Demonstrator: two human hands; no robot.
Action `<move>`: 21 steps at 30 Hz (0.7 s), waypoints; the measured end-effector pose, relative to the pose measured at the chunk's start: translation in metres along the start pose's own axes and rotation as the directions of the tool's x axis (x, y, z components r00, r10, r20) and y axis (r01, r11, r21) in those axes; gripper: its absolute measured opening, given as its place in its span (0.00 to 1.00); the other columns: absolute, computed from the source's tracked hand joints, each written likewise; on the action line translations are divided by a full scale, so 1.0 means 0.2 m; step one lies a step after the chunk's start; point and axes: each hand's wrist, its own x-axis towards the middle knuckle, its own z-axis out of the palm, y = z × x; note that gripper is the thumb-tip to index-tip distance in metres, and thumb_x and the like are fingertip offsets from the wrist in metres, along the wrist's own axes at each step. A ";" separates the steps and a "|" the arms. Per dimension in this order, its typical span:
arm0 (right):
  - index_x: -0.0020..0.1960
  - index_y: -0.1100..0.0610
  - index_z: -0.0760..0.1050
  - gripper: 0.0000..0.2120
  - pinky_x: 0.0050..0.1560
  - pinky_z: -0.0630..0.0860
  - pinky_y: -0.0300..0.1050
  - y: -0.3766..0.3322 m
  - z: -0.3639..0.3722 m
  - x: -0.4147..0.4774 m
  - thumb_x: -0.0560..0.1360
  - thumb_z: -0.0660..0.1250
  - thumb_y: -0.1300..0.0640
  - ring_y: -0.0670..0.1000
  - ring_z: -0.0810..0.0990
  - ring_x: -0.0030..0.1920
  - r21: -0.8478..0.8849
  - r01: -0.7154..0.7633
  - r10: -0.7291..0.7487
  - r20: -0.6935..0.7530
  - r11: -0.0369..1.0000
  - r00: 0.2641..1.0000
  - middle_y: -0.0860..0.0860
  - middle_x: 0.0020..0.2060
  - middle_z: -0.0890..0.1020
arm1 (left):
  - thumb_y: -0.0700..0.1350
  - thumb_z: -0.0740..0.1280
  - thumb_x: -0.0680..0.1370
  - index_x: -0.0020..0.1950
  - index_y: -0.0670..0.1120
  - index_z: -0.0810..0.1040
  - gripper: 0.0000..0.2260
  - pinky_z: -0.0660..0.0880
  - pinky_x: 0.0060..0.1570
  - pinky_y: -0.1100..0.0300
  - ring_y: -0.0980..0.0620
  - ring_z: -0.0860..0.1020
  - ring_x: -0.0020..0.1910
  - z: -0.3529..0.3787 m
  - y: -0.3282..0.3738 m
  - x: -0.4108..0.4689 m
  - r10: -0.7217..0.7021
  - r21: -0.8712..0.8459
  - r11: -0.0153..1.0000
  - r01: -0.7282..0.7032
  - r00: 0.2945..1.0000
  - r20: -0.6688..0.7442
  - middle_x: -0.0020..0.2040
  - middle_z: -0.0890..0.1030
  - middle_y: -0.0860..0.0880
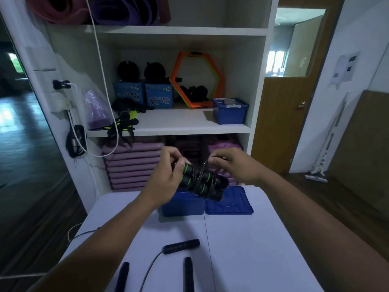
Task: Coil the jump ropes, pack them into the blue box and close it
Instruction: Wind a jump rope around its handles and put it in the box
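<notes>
I hold a black jump rope with green-ringed handles (202, 182) in the air above the open blue box (183, 204). Its two handles lie side by side with cord wound around them. My left hand (168, 173) grips the handles' left end. My right hand (235, 165) pinches a loop of the cord just above the bundle. The box's blue lid (229, 202) lies flat on the white table (242, 249), right of the box. More black rope handles (182, 245) and a cord (151, 264) lie loose on the table near me.
A white shelf unit stands behind the table, holding a second blue box (230, 111), two blue cartons, an orange hexagon ring (196, 80) and stacked purple mats (132, 163). A white cable (101, 81) hangs on its left side. A wooden door is at right.
</notes>
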 end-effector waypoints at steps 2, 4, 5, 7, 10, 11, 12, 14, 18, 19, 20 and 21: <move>0.48 0.56 0.77 0.10 0.39 0.75 0.43 0.03 0.04 -0.02 0.82 0.61 0.52 0.48 0.77 0.36 0.353 -0.096 0.078 0.064 0.931 0.995 0.48 0.37 0.80 | 0.49 0.58 0.82 0.51 0.62 0.64 0.07 0.78 0.50 0.52 0.53 0.79 0.49 -0.04 0.03 0.02 -0.023 -0.089 0.996 0.023 1.000 0.004 0.49 0.81 0.50; 0.48 0.56 0.74 0.09 0.38 0.73 0.42 0.06 0.12 -0.03 0.82 0.60 0.52 0.48 0.76 0.37 0.596 -0.167 0.119 0.120 0.785 0.986 0.50 0.37 0.78 | 0.45 0.60 0.83 0.52 0.59 0.65 0.08 0.79 0.52 0.49 0.52 0.80 0.51 -0.08 0.05 0.03 -0.048 -0.128 0.991 0.050 0.999 0.017 0.49 0.82 0.50; 0.48 0.55 0.73 0.08 0.39 0.72 0.43 0.07 0.15 -0.03 0.82 0.61 0.53 0.49 0.75 0.38 0.678 -0.183 0.123 0.136 0.712 0.983 0.51 0.38 0.78 | 0.43 0.61 0.83 0.52 0.56 0.66 0.08 0.79 0.52 0.49 0.52 0.81 0.51 -0.09 0.05 0.04 -0.064 -0.147 0.987 0.065 0.998 0.013 0.49 0.83 0.51; 0.48 0.53 0.73 0.08 0.38 0.66 0.47 0.08 0.22 -0.02 0.78 0.65 0.48 0.52 0.72 0.39 0.759 -0.194 0.126 0.148 0.621 0.981 0.53 0.39 0.77 | 0.41 0.63 0.82 0.52 0.52 0.68 0.07 0.79 0.53 0.52 0.53 0.81 0.51 -0.10 0.05 0.04 -0.100 -0.185 0.978 0.093 0.994 -0.032 0.48 0.83 0.52; 0.48 0.50 0.75 0.11 0.36 0.61 0.48 0.07 0.30 -0.01 0.75 0.69 0.43 0.55 0.69 0.39 0.791 -0.176 0.137 0.117 0.586 0.984 0.55 0.42 0.77 | 0.44 0.71 0.78 0.50 0.51 0.71 0.09 0.76 0.51 0.57 0.55 0.79 0.50 -0.11 0.03 0.05 -0.192 -0.271 0.953 0.140 0.965 -0.177 0.49 0.81 0.51; 0.48 0.51 0.75 0.09 0.35 0.62 0.48 0.05 0.32 0.00 0.77 0.67 0.45 0.55 0.70 0.38 0.807 -0.162 0.156 0.088 0.568 0.984 0.56 0.42 0.76 | 0.47 0.73 0.76 0.50 0.50 0.71 0.11 0.75 0.49 0.57 0.55 0.78 0.48 -0.11 0.02 0.05 -0.231 -0.308 0.939 0.156 0.947 -0.224 0.49 0.79 0.49; 0.48 0.52 0.74 0.07 0.34 0.65 0.47 0.04 0.34 0.00 0.79 0.64 0.49 0.54 0.72 0.37 0.827 -0.145 0.180 0.054 0.543 0.982 0.56 0.42 0.76 | 0.50 0.74 0.74 0.50 0.51 0.71 0.13 0.75 0.48 0.56 0.54 0.76 0.47 -0.11 0.01 0.06 -0.273 -0.329 0.927 0.179 0.925 -0.265 0.48 0.77 0.48; 0.47 0.54 0.75 0.08 0.35 0.72 0.44 0.00 0.39 0.02 0.82 0.61 0.54 0.51 0.75 0.37 0.848 -0.104 0.229 -0.021 0.520 0.973 0.54 0.39 0.78 | 0.59 0.76 0.71 0.49 0.54 0.70 0.18 0.76 0.50 0.47 0.48 0.75 0.48 -0.11 -0.01 0.06 -0.328 -0.317 0.922 0.221 0.882 -0.339 0.48 0.75 0.50; 0.48 0.56 0.77 0.08 0.44 0.77 0.51 -0.03 0.45 0.03 0.82 0.61 0.55 0.55 0.79 0.43 0.826 -0.061 0.306 -0.139 0.561 0.942 0.56 0.43 0.82 | 0.58 0.75 0.73 0.46 0.57 0.73 0.12 0.77 0.53 0.41 0.41 0.79 0.52 -0.07 -0.05 0.05 -0.373 -0.341 0.907 0.246 0.845 -0.384 0.51 0.78 0.45; 0.49 0.57 0.77 0.08 0.43 0.78 0.50 -0.03 0.46 0.03 0.82 0.61 0.56 0.55 0.79 0.44 0.815 -0.054 0.322 -0.166 0.577 0.932 0.57 0.43 0.82 | 0.56 0.74 0.74 0.46 0.56 0.74 0.10 0.78 0.51 0.43 0.44 0.80 0.50 -0.06 -0.05 0.05 -0.381 -0.344 0.904 0.254 0.844 -0.378 0.51 0.79 0.45; 0.49 0.58 0.77 0.08 0.43 0.78 0.49 -0.03 0.46 0.03 0.82 0.61 0.56 0.55 0.80 0.43 0.796 -0.049 0.336 -0.198 0.604 0.921 0.58 0.43 0.82 | 0.53 0.74 0.76 0.46 0.55 0.75 0.08 0.78 0.49 0.46 0.46 0.80 0.49 -0.06 -0.06 0.05 -0.383 -0.338 0.904 0.262 0.847 -0.369 0.50 0.80 0.46; 0.49 0.58 0.78 0.08 0.42 0.79 0.50 -0.03 0.47 0.03 0.82 0.61 0.56 0.55 0.80 0.43 0.772 -0.043 0.343 -0.231 0.635 0.911 0.58 0.43 0.83 | 0.52 0.73 0.77 0.47 0.55 0.76 0.06 0.80 0.45 0.51 0.46 0.81 0.48 -0.06 -0.07 0.06 -0.385 -0.325 0.905 0.272 0.851 -0.358 0.50 0.81 0.48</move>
